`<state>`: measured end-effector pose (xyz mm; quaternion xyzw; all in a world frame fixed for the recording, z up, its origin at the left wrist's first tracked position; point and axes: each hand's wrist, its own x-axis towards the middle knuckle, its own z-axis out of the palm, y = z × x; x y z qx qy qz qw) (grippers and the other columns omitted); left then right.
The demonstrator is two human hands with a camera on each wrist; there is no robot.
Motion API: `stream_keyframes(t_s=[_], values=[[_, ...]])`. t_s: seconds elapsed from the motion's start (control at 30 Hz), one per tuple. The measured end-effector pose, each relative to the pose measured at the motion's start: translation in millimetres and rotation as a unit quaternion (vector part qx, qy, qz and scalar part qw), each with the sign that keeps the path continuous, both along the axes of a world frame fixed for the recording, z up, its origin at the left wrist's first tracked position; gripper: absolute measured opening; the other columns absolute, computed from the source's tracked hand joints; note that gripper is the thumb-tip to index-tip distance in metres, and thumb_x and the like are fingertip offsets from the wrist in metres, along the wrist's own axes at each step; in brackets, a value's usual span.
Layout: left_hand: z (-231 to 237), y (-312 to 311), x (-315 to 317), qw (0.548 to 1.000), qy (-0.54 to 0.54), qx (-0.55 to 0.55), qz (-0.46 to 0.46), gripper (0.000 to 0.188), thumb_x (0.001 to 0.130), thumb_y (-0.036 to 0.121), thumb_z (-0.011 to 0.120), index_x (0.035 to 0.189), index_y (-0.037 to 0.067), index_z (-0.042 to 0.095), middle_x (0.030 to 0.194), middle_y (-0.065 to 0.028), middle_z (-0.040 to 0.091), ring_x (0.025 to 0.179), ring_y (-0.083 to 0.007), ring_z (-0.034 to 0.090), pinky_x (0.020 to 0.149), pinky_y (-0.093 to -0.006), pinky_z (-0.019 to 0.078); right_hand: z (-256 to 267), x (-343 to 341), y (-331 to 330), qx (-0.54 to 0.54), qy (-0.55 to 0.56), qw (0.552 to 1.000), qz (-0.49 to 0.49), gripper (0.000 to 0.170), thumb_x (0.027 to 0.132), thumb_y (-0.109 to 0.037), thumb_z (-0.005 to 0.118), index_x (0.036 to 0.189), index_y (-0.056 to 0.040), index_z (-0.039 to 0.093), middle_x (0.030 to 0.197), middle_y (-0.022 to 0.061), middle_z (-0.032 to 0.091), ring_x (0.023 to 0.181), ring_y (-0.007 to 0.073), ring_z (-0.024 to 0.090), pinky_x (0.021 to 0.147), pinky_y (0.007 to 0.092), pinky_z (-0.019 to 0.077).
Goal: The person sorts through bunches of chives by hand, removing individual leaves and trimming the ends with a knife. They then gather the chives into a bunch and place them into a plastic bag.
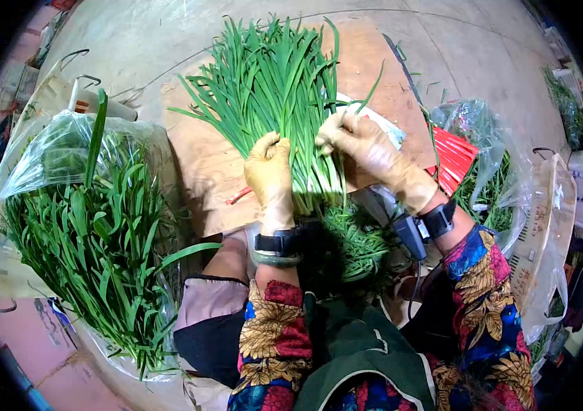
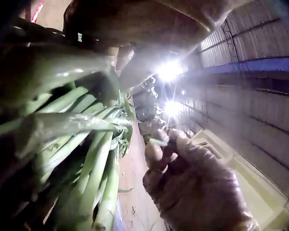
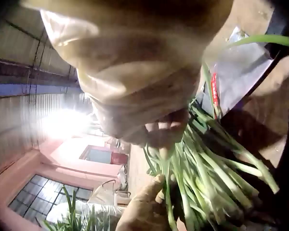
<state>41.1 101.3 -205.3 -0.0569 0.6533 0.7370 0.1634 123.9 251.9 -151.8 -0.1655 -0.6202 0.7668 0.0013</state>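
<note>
A thick bunch of long, flat-leaved green stalks with pale stems [image 1: 277, 89], resembling garlic chives, lies on a wooden board [image 1: 199, 185]. My left hand [image 1: 269, 175], in a tan glove, grips the bunch by its stems on the left side. The pale stem ends [image 3: 207, 187] fan out toward my body. Above the bunch's right edge, my gloved right hand [image 1: 360, 140] has its fingertips drawn together. They pinch a thin green stalk [image 2: 158, 142], and its leaf [image 1: 373, 88] sticks up beyond that hand. Wrist straps circle both forearms.
At left, a crate lined with clear plastic holds a heap of greens [image 1: 92, 267]. Red strips [image 1: 452, 161] lie right of the board, near a bag of greens [image 1: 490, 198] and a pale crate [image 1: 545, 226]. Loose trimmings [image 1: 353, 243] sit below the board.
</note>
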Motion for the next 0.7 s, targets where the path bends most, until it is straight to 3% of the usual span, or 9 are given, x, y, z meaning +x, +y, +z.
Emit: stream_keyframes(t_s=[0.03, 0.1, 0.13, 0.23, 0.27, 0.4, 0.43, 0.5, 0.7], values=[[-7, -1, 0, 1.000, 0.017, 0.011, -0.007, 0.024, 0.084, 0.002, 0.069, 0.107, -0.005, 0.064, 0.078, -0.0037, 0.067, 0.063, -0.0061, 0.056, 0.055, -0.0199, 0.0427, -11, -2, 7, -0.058, -0.014, 0.997, -0.053, 0.010, 0.094, -0.014, 0.057, 0.092, -0.0049, 0.058, 0.084, 0.0010, 0.060, 0.073, 0.0072, 0.054, 0.066, 0.0229, 0.0459], [4, 1, 6, 0.999, 0.045, -0.027, -0.003, 0.025, 0.085, 0.002, 0.069, 0.108, -0.004, 0.064, 0.074, 0.0027, 0.061, 0.061, -0.0039, 0.049, 0.054, -0.0188, 0.0393, -24, -2, 24, -0.013, -0.078, 0.994, -0.069, 0.009, 0.093, -0.014, 0.058, 0.089, -0.0059, 0.057, 0.079, 0.0009, 0.060, 0.067, 0.0083, 0.055, 0.060, 0.0233, 0.0448], [2, 1, 8, 0.998, 0.052, -0.020, 0.000, 0.025, 0.085, 0.002, 0.068, 0.109, -0.005, 0.064, 0.079, 0.0009, 0.062, 0.065, -0.0053, 0.052, 0.058, -0.0191, 0.0417, -17, 1, 18, -0.044, -0.092, 0.991, -0.091, 0.009, 0.093, -0.014, 0.056, 0.094, -0.0056, 0.058, 0.075, 0.0003, 0.060, 0.062, 0.0088, 0.054, 0.056, 0.0238, 0.0443], [3, -1, 11, 0.996, 0.078, -0.037, -0.001, 0.025, 0.088, 0.002, 0.065, 0.111, -0.005, 0.064, 0.087, -0.0005, 0.064, 0.074, -0.0070, 0.055, 0.068, -0.0202, 0.0463, -36, 1, 24, 0.062, -0.158, 0.985, -0.014, 0.014, 0.092, -0.014, 0.054, 0.101, -0.0045, 0.060, 0.074, 0.0004, 0.060, 0.062, 0.0092, 0.054, 0.056, 0.0243, 0.0443], [-1, 0, 13, 0.995, 0.098, 0.000, 0.020, 0.025, 0.088, 0.002, 0.064, 0.113, -0.004, 0.063, 0.087, -0.0002, 0.063, 0.076, -0.0074, 0.055, 0.070, -0.0203, 0.0459, -44, -3, 16, -0.033, -0.162, 0.985, -0.055, 0.017, 0.093, -0.006, 0.052, 0.108, -0.0056, 0.059, 0.075, -0.0012, 0.057, 0.064, 0.0084, 0.053, 0.057, 0.0240, 0.0431], [7, 8, 25, 0.983, 0.158, 0.050, 0.078, 0.030, 0.093, 0.002, 0.058, 0.123, -0.002, 0.056, 0.093, -0.0020, 0.059, 0.082, -0.0106, 0.053, 0.079, -0.0223, 0.0444, -22, -11, -17, 0.101, -0.113, 0.988, -0.023, 0.028, 0.094, -0.013, 0.053, 0.120, -0.0048, 0.057, 0.079, -0.0019, 0.059, 0.068, 0.0089, 0.054, 0.063, 0.0232, 0.0448], [3, 6, 25, 0.982, 0.171, 0.027, 0.074, 0.031, 0.093, 0.001, 0.057, 0.124, -0.002, 0.054, 0.099, -0.0038, 0.060, 0.088, -0.0114, 0.054, 0.082, -0.0234, 0.0450, -5, -11, -20, 0.253, -0.110, 0.961, 0.019, 0.030, 0.093, -0.013, 0.054, 0.121, -0.0038, 0.057, 0.082, 0.0009, 0.061, 0.071, 0.0096, 0.055, 0.065, 0.0246, 0.0460], [-6, 5, 26, 0.981, 0.183, 0.018, 0.062, 0.036, 0.091, 0.003, 0.057, 0.127, -0.001, 0.052, 0.108, -0.0077, 0.056, 0.099, -0.0177, 0.050, 0.093, -0.0320, 0.0402, -39, -14, -29, 0.265, -0.008, 0.964, -0.025, 0.040, 0.088, -0.020, 0.054, 0.122, -0.0001, 0.057, 0.097, 0.0234, 0.067, 0.089, 0.0334, 0.066, 0.079, 0.0389, 0.0514], [-4, 8, 27, 0.929, 0.312, -0.198, 0.032, 0.047, 0.085, 0.005, 0.066, 0.128, -0.004, 0.049, 0.114, -0.0140, 0.055, 0.105, -0.0258, 0.051, 0.099, -0.0353, 0.0395, -37, -12, -28, 0.343, 0.023, 0.939, -0.011, 0.041, 0.089, -0.022, 0.052, 0.123, 0.0005, 0.056, 0.104, 0.0262, 0.065, 0.097, 0.0391, 0.064, 0.084, 0.0413, 0.0501]])
